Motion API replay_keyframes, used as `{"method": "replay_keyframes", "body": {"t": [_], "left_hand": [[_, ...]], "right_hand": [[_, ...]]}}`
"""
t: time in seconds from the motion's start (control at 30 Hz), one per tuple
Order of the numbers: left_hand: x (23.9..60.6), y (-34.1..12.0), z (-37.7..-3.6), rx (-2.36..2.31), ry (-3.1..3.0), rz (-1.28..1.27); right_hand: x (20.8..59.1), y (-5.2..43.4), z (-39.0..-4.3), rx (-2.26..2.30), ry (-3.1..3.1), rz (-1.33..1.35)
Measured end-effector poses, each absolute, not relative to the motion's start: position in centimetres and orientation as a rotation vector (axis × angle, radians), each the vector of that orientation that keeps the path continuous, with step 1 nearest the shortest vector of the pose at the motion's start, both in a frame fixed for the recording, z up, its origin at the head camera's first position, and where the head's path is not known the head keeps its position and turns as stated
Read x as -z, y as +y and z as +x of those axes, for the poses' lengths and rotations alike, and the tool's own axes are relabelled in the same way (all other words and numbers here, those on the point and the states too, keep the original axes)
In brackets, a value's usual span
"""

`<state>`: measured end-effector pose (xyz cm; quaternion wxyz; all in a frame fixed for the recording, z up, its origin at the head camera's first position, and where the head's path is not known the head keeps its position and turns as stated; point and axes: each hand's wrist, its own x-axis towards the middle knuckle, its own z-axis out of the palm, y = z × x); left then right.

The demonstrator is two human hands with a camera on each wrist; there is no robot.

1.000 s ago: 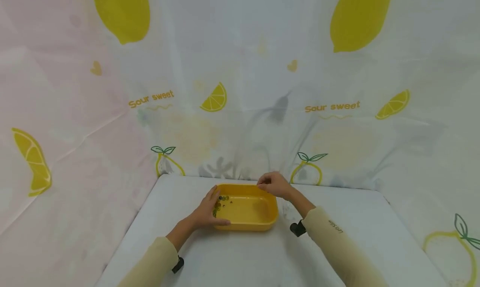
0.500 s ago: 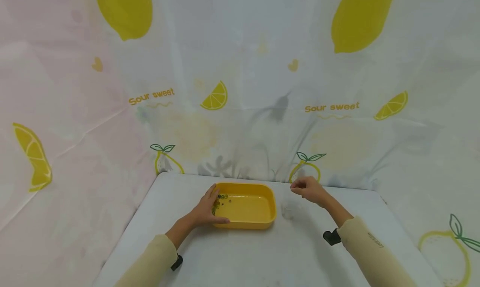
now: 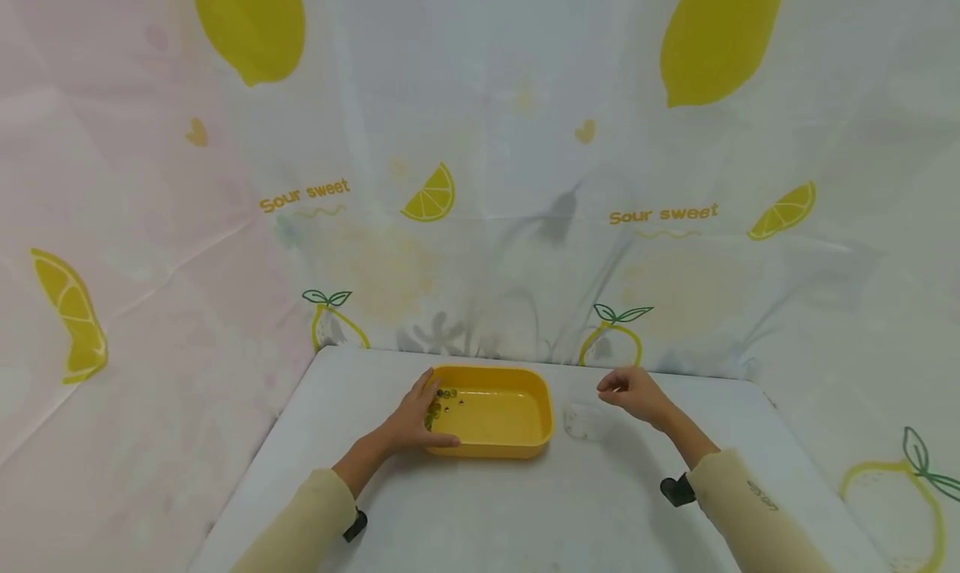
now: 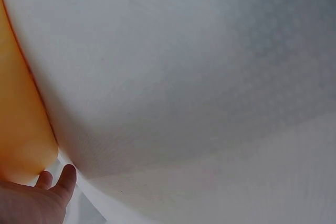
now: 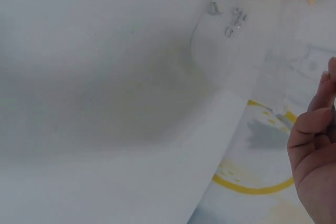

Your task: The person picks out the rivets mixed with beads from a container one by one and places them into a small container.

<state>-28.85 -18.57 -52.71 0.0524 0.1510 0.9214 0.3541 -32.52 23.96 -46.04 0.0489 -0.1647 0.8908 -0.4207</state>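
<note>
The left hand [image 3: 411, 419] grips the left end of the yellow tub [image 3: 501, 449], fingers lying over the rim and thumb along the near wall. The right hand [image 3: 632, 391] hovers just right of the tub with fingers loosely curled, thumb and forefinger drawn together; whether they pinch anything cannot be told. The tub sits at the far middle of the white table [image 3: 525, 515]. Small dark beads [image 3: 444, 396] lie in its left end. A clear dish [image 3: 581, 420] sits just right of it, below the right hand.
</note>
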Motion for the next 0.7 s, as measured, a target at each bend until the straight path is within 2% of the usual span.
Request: {"method": "replay_keyframes", "body": {"t": [0.27,0.5,0.7], "left_hand": [[52.4,-18.4,-28.9,-1.078,2.775,0.472],[52.0,-18.6,-29.5,-1.03,2.756,0.543],[52.1,-18.8,-29.8,-1.029,2.751,0.551]], "right_hand": [[47.6,23.9,-33.2,1.238,2.818,-0.417],[47.2,24.3,-32.6,1.154,3.045,-0.384],[47.1,25.4,-31.8,0.901,3.244,-0.412]]}}
